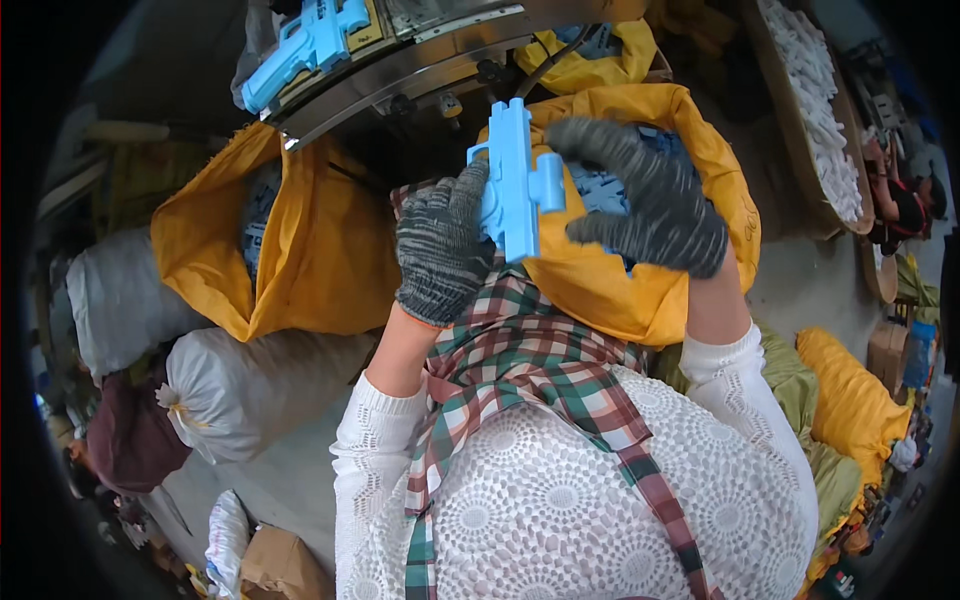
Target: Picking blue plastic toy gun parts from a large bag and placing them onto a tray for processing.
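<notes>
Blue toy gun, plastic, held upright between both gloved hands above the lap; barrel end up, lower end at the plaid apron. Left hand, grey knit glove: fingers curled and clamped on the gun's left edge, thumb side against its body. Right hand, same glove: fingers spread apart, arched over the gun's right side, fingertips near the side knob; firm contact cannot be told. Behind the right fingers, touching distance: open yellow sack with blue parts inside, rim curling just past the knuckles. Left of the left fingers, near: second yellow sack, mouth open. Above the fingertips: curved metal machine rim, a second blue gun resting on it, well apart. Open room only in the narrow gap between the two sacks; white bags lower left, farther off
</notes>
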The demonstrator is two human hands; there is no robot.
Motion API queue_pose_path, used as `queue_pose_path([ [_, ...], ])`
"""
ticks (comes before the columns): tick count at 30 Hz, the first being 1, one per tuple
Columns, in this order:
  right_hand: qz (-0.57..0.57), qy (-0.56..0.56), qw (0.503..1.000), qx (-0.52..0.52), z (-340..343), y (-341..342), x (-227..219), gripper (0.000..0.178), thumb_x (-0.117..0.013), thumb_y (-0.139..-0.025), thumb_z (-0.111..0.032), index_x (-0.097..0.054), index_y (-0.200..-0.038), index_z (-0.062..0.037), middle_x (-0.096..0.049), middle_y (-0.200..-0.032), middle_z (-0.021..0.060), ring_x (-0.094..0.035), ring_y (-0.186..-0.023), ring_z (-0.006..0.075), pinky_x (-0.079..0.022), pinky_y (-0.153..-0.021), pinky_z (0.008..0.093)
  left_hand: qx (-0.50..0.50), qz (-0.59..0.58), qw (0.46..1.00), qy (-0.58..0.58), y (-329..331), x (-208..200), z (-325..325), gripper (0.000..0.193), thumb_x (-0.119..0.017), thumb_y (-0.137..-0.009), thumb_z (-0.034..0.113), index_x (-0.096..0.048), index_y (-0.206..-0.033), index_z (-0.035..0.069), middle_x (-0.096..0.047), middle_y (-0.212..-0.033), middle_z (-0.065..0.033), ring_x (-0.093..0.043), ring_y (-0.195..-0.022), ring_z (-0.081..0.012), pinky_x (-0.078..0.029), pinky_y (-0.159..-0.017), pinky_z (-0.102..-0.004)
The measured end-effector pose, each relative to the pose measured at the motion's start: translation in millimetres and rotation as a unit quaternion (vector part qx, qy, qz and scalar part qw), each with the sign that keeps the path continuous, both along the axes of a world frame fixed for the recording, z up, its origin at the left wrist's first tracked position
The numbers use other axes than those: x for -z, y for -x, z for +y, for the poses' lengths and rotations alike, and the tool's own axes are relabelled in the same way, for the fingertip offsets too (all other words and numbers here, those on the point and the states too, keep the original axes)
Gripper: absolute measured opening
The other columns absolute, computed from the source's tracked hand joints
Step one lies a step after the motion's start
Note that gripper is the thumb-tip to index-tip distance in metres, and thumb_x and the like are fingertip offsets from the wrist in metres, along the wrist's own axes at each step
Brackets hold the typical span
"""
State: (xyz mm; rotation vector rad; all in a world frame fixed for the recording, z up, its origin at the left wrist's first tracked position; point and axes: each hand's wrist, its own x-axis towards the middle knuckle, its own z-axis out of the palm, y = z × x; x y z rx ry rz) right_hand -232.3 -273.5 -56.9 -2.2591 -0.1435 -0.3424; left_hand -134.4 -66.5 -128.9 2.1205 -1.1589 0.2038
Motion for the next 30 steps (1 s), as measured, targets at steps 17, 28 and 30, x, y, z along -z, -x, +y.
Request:
queue_pose_path([
  [17, -0.159, -0.021, 0.986, 0.046, -4.5, -56.6, 0.8, 0.063, -0.077, -0.072, -0.019, -0.049, -0.128, -0.0087, -0.056, -0.123, 0.0119, -0.053, -0.116, 0.0258, -0.044, -0.096, 0.0352, -0.196, -0.216, 0.933, -0.212, -165.8, -134.2, 47.3, 0.060, -0.065, -0.082, 0.027, -0.041, -0.134, 0.011, -0.052, -0.117, -0.0200, -0.050, -0.107, -0.0354, -0.041, -0.093, -0.0428],
  [28, -0.232, 0.192, 0.946, -0.117, 34.1, -215.5, -24.7, 0.042, -0.059, -0.087, -0.027, -0.052, -0.126, -0.0138, -0.053, -0.127, 0.0118, -0.050, -0.117, 0.0298, -0.040, -0.100, 0.0387, -0.420, -0.266, 0.848, -0.186, -148.6, -30.5, 222.0, 0.078, -0.070, -0.075, 0.035, -0.036, -0.134, -0.001, -0.050, -0.123, -0.0220, -0.047, -0.114, -0.0356, -0.035, -0.098, -0.0435],
  [30, -0.216, 0.208, 0.945, -0.128, 35.0, -242.7, -21.1, 0.038, -0.057, -0.088, -0.027, -0.055, -0.123, -0.0135, -0.053, -0.127, 0.0115, -0.048, -0.120, 0.0290, -0.038, -0.102, 0.0389, -0.451, -0.285, 0.802, -0.269, -140.6, -28.7, 231.6, 0.079, -0.069, -0.076, 0.035, -0.033, -0.137, 0.000, -0.045, -0.130, -0.0234, -0.042, -0.120, -0.0375, -0.030, -0.103, -0.0445],
])
